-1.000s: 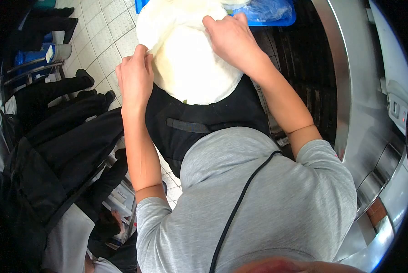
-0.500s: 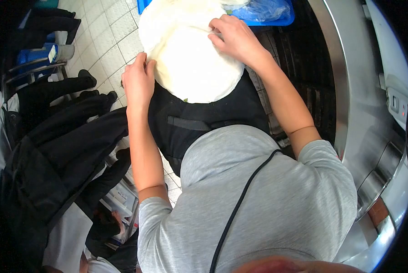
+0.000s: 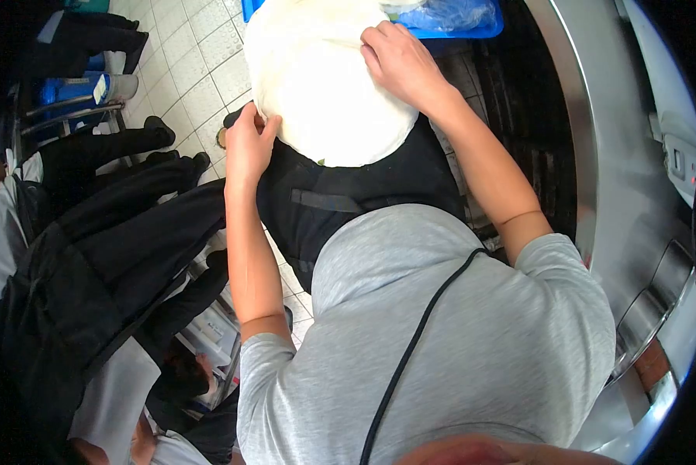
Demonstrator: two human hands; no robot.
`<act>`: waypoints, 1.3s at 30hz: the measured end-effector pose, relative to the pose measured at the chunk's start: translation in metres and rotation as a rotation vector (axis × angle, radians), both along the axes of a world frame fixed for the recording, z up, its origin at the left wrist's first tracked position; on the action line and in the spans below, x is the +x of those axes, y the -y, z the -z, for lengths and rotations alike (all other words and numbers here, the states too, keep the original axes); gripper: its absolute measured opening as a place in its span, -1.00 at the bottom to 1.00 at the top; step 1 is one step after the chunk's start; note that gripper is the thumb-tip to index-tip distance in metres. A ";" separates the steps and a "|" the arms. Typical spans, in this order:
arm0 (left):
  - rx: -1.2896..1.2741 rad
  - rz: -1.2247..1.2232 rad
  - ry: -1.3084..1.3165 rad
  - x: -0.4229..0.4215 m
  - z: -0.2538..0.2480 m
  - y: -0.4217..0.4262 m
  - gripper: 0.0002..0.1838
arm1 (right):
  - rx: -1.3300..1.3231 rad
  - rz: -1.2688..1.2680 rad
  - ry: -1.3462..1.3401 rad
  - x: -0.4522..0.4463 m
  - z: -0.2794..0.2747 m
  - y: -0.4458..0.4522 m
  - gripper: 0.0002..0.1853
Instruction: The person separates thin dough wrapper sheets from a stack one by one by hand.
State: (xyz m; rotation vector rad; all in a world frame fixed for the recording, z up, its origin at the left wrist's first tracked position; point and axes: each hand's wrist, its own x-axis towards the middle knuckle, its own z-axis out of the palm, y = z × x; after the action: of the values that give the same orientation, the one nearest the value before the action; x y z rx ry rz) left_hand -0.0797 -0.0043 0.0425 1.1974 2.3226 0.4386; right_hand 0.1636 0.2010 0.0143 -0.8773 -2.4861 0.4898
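Note:
A large, round, cream-white sheet (image 3: pixel 332 101) that looks like thin, soft dough spreads in front of my body above my dark-clad lap. A wrinkle runs across its upper part, and a small green speck shows at its near edge. My left hand (image 3: pixel 250 146) pinches the left rim between thumb and fingers. On the upper right, my right hand (image 3: pixel 400 60) has its fingers bent and pressed together on the sheet's edge. Bright glare hides much of the sheet's surface detail, and whatever lies beneath it is covered.
Behind the sheet stands a blue tray (image 3: pixel 472 32) with clear plastic (image 3: pixel 452 15) in it. A steel counter (image 3: pixel 619 194) runs along my right. Several people in dark clothes (image 3: pixel 107 263) are close on my left, over a tiled floor (image 3: pixel 181 62). A metal rack (image 3: pixel 72 105) stands farther left.
My left hand has moved slightly right and down, and its thumb and fingers have closed on the sheet's rim. The right hand stays at the upper right edge. The fold across the sheet looks flatter.

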 end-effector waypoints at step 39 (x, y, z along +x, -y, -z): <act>0.021 -0.165 0.621 0.044 -0.002 0.020 -0.54 | -0.096 0.145 0.032 0.002 -0.008 0.020 -0.85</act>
State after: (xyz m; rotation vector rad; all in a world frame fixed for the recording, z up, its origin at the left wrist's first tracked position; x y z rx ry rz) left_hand -0.0357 -0.0240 0.0442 0.7347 1.8752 0.7697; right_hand 0.1654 0.1807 0.0227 -1.1014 -2.4219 0.5533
